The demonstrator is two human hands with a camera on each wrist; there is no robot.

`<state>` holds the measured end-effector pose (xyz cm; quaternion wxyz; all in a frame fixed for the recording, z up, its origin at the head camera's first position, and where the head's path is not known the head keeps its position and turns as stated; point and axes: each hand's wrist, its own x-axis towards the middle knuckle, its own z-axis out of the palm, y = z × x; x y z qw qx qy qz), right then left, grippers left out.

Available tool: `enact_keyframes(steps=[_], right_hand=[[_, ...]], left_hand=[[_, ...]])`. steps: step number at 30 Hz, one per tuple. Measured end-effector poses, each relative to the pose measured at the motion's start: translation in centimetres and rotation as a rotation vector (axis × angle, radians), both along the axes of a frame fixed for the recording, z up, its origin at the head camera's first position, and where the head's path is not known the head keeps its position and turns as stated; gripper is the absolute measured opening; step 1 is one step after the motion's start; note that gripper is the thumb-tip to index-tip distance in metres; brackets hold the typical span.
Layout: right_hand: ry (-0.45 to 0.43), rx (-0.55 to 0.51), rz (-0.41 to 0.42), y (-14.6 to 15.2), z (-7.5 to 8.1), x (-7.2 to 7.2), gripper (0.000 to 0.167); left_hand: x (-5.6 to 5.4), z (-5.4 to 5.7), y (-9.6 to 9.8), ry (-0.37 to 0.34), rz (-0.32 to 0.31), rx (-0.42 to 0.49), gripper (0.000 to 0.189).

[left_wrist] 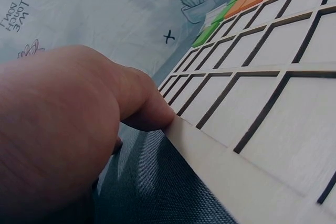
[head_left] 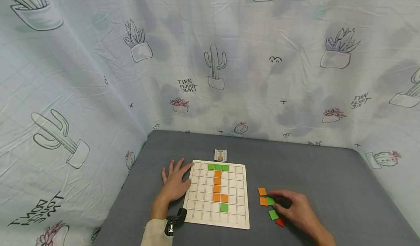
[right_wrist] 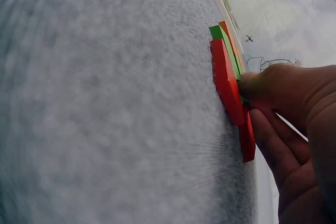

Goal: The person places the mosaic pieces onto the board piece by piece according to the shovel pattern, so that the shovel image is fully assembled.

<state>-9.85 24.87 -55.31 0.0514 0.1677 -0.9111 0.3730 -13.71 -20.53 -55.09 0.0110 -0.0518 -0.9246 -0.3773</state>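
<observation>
A pale wooden grid board (head_left: 201,214) lies on the grey table, with green tiles (head_left: 218,167) in its far row, a column of orange tiles (head_left: 217,181) below them and a lone green tile (head_left: 224,207) nearer me. My left hand (head_left: 175,184) rests at the board's left edge with fingers spread; its thumb touches the rim in the left wrist view. To the right of the board, my right hand (head_left: 295,207) pinches a loose green tile (head_left: 270,201) between thumb and index finger. In the right wrist view, red tiles (right_wrist: 226,82) partly hide that pinch.
Around my right hand lie loose orange tiles (head_left: 261,191), another green tile (head_left: 273,215) and red pieces (head_left: 280,222). A small pattern card (head_left: 220,155) sits beyond the board's far edge. Cactus-printed cloth (head_left: 249,74) hangs behind the table (head_left: 311,165) and along its sides.
</observation>
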Motion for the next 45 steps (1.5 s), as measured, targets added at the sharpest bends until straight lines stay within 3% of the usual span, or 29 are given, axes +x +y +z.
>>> enact_keyframes(steps=[10, 16, 23, 29, 38, 45], right_hand=[[0.010, -0.004, 0.003, 0.0, -0.1, -0.1, 0.044], [0.083, -0.013, 0.014, 0.1, -0.2, -0.1, 0.044], [0.119, -0.029, -0.010, -0.9, 1.3, 0.2, 0.043], [0.205, -0.117, 0.053, -3.0, 2.3, 0.5, 0.043], [0.192, -0.197, 0.104, -6.7, 2.0, 1.4, 0.042], [0.098, -0.226, 0.162, -9.8, 1.3, 2.1, 0.038]], left_hand=[[-0.1, 0.0, 0.0, -0.005, 0.006, -0.002, 0.062], [-0.1, 0.2, 0.0, -0.007, 0.006, -0.005, 0.062], [0.0, 0.1, 0.0, -0.017, 0.009, -0.008, 0.062], [-0.1, 0.1, 0.0, -0.019, 0.008, -0.011, 0.063], [-0.1, 0.1, 0.1, -0.017, 0.012, -0.007, 0.063], [0.0, 0.1, 0.1, -0.011, 0.016, -0.015, 0.063]])
